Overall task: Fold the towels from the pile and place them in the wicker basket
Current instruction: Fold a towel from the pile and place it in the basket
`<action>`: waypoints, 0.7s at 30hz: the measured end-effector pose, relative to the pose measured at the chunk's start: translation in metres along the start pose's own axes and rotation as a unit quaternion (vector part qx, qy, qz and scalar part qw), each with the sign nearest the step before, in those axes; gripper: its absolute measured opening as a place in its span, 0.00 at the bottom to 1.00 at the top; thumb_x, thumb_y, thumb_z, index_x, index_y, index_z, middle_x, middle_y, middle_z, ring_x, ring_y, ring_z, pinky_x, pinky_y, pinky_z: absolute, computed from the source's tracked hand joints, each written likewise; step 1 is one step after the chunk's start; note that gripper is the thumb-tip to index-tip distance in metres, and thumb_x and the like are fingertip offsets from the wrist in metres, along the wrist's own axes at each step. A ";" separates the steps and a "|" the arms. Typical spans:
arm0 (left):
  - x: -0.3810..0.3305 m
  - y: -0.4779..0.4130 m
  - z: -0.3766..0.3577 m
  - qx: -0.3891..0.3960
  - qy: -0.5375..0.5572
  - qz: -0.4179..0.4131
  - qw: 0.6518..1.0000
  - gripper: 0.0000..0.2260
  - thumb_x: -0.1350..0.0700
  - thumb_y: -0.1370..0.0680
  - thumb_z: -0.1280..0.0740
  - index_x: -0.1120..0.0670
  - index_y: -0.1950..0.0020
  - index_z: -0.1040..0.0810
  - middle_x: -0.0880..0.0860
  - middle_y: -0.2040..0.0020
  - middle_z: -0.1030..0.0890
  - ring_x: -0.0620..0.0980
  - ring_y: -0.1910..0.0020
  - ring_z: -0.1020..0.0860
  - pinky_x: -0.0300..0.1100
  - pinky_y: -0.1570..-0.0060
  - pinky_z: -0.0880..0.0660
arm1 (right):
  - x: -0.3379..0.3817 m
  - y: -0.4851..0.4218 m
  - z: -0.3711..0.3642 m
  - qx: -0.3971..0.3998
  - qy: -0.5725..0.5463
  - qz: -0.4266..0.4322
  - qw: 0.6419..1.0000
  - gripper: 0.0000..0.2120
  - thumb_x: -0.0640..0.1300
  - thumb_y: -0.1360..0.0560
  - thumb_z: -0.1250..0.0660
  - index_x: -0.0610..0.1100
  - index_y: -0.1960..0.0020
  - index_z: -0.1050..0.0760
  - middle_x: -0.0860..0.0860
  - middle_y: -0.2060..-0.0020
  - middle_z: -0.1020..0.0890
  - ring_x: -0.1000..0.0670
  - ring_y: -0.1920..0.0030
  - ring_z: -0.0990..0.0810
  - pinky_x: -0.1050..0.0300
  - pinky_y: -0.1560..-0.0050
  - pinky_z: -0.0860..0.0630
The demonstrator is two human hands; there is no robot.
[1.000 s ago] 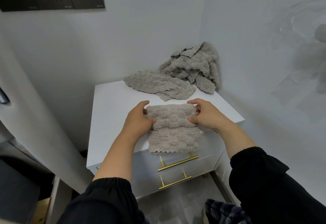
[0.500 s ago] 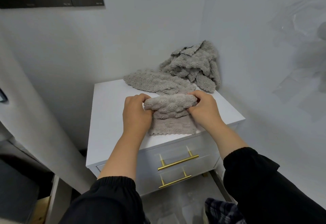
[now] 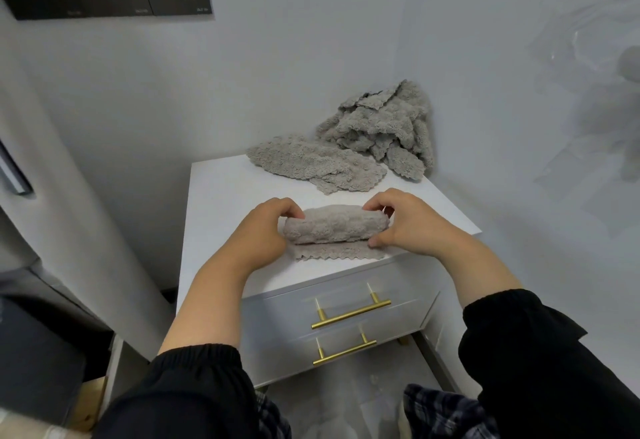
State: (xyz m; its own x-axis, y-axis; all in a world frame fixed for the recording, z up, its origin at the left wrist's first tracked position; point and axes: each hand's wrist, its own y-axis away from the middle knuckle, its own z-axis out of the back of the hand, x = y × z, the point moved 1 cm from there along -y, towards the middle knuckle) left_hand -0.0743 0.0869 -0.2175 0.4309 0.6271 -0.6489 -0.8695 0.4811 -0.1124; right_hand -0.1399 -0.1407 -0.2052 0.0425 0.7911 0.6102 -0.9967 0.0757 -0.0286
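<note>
Head view. Noted a small grey knobbly fleece towel (image 3: 334, 229) doubled into a thick fold near the front edge of the white cabinet-top surface (image 3: 221, 203), with its scalloped lower hem flat beneath. Found left hand (image 3: 266, 231) curled round the fold's left end, fingers over the top. Found right hand (image 3: 412, 227) pinching the right end, thumb low at the hem, fingers on top. Logged both as clamped on the cloth. Recorded a heap of rumpled grey towels (image 3: 381, 127) in the back corner against the wall, and one more loose grey towel (image 3: 311, 163) spread just before it, apart from the hands. Saw no wicker basket in view. Judged the cloth light, soft, limp, grippy rather than slick, and likely to spring open if released. Judged best hold at both ends, thumb under and fingers over, pinching all layers together.
</note>
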 end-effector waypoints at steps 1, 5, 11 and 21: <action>-0.002 0.002 0.003 0.016 0.006 0.005 1.000 0.22 0.75 0.33 0.45 0.53 0.50 0.24 0.48 0.47 0.25 0.46 0.46 0.30 0.28 0.56 0.36 | 0.000 0.001 0.000 0.010 0.003 -0.003 1.000 0.22 0.44 0.37 0.20 0.53 0.48 0.26 0.55 0.51 0.26 0.55 0.52 0.28 0.69 0.57 0.34; -0.009 0.005 0.005 0.023 0.048 0.034 0.998 0.17 0.70 0.27 0.44 0.53 0.55 0.21 0.49 0.46 0.24 0.47 0.44 0.29 0.36 0.52 0.36 | 0.002 0.006 -0.002 0.010 -0.015 0.004 1.000 0.12 0.53 0.32 0.25 0.52 0.52 0.23 0.55 0.53 0.26 0.56 0.53 0.27 0.65 0.54 0.33; -0.012 0.002 -0.004 -0.020 -0.003 0.013 1.000 0.10 0.50 0.28 0.27 0.51 0.67 0.21 0.51 0.52 0.25 0.47 0.50 0.28 0.37 0.54 0.34 | 0.006 0.010 -0.003 -0.027 -0.018 0.011 0.999 0.04 0.46 0.28 0.28 0.46 0.57 0.19 0.54 0.56 0.25 0.56 0.55 0.26 0.68 0.58 0.34; -0.008 0.000 -0.013 0.048 0.030 0.055 0.997 0.25 0.55 0.32 0.23 0.50 0.42 0.31 0.50 0.42 0.27 0.50 0.47 0.27 0.41 0.50 0.31 | -0.001 0.009 -0.010 0.044 -0.038 -0.054 0.997 0.30 0.43 0.33 0.23 0.51 0.36 0.34 0.53 0.44 0.30 0.52 0.42 0.31 0.58 0.44 0.32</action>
State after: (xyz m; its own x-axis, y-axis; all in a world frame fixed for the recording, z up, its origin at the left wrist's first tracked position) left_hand -0.0808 0.0741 -0.2221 0.3157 0.6433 -0.6975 -0.8824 0.4693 0.0334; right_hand -0.1479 -0.1342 -0.2140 0.1486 0.7330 0.6638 -0.9888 0.1019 0.1088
